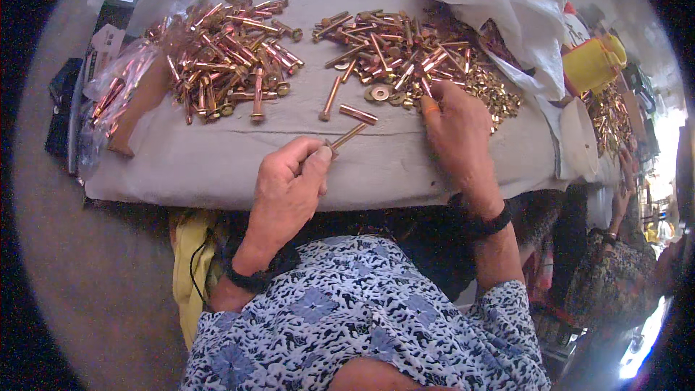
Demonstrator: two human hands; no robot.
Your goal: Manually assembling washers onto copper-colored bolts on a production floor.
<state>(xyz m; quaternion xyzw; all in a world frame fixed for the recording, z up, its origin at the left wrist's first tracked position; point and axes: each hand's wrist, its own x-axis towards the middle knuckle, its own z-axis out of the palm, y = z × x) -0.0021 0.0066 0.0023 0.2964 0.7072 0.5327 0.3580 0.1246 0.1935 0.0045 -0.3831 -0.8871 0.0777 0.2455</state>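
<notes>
My left hand [293,177] is closed, pinching a bolt [350,135] by its head end; the thin shank points up and to the right. Just beyond its tip lies a loose copper-coloured sleeve [358,114] on the grey cloth. My right hand [461,130] reaches down at the near edge of the right pile of bolts and sleeves [391,43]. Its fingers are pressed together among the parts, and what they grip is hidden. Beside them are a round washer [378,93] and many small nuts [499,98]. Another bolt [331,98] lies between the piles.
A pile of assembled sleeve bolts [232,61] covers the table's left side, beside a clear plastic bag [119,94] and a brown cardboard piece [141,105]. A white sack [507,7] lies far right, near a yellow container [595,64]. Another person's hand [624,181] works at the right.
</notes>
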